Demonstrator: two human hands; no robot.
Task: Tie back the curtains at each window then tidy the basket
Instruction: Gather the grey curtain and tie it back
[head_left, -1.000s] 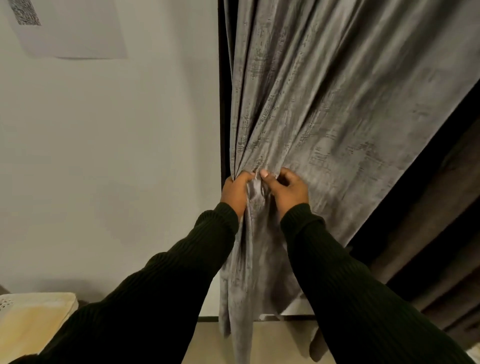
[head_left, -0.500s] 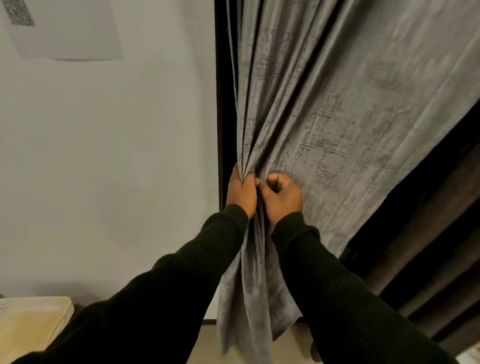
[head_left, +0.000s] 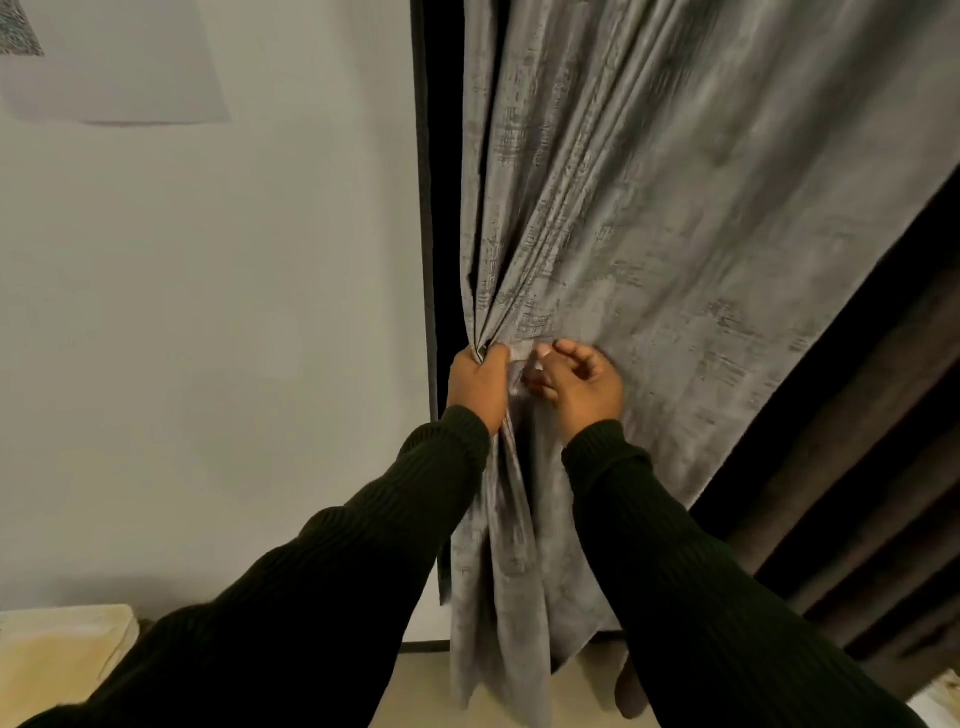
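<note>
Curtain: a grey textured curtain hangs right of the wall, its folds drawn together into a bunch at mid-height, just above the two hands; below the bunch the cloth falls in a narrow hank to the floor.
Left hand: the left hand has its grip closed around the gathered folds at the curtain's left edge, knuckles toward the camera.
Right hand: the right hand is just beside the left, against the cloth, fingers loosely curled and part open; thumb and forefinger seem to pinch a small pale bit of cloth between the hands, but I cannot tell what it is.
Sleeves: dark ribbed sleeves cover both arms.
Wall: a pale wall at left, with a paper sheet near the top corner.
Second curtain: a dark brown curtain hangs at far right.
</note>
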